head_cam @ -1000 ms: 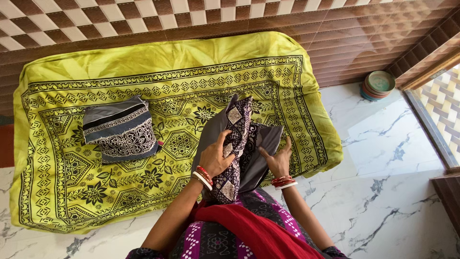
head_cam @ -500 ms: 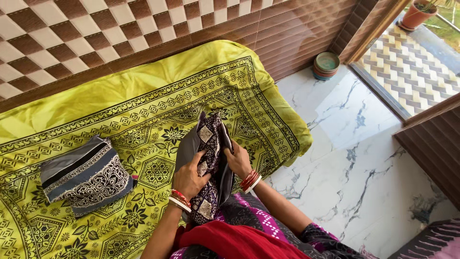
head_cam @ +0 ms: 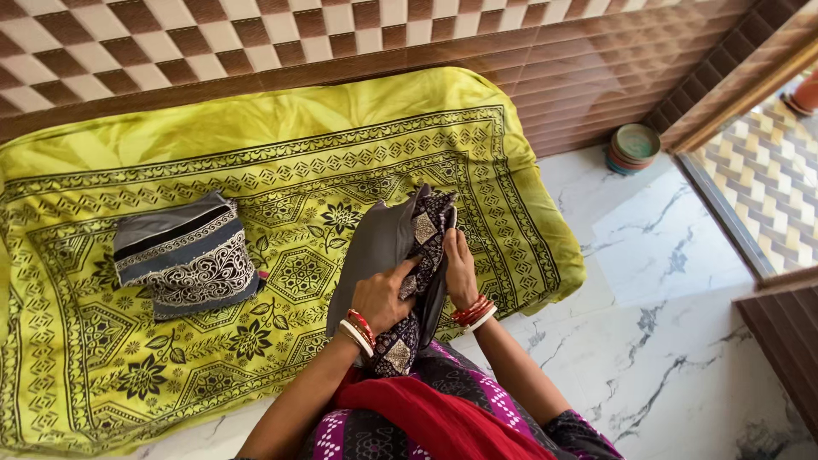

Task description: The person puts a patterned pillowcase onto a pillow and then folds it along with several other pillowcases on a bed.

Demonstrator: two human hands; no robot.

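Bright, even daylight from the right; soft shadows; sharp focus

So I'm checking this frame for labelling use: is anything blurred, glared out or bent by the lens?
Head view: sharp overall, hands and the dark patterned cloth crisp; soft sheen on the brown wall tiles; bright daylight at the doorway floor, not blown out; the yellow bed cover edges bow slightly, wide-lens distortion.

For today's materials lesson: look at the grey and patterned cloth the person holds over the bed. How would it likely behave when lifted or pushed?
The grey and patterned cloth is probably floppy: it bends and folds between the left hand and right hand. It seems light, since fingers alone hold it up. Pushed along the yellow bedspread, it would likely bunch rather than slide or roll.
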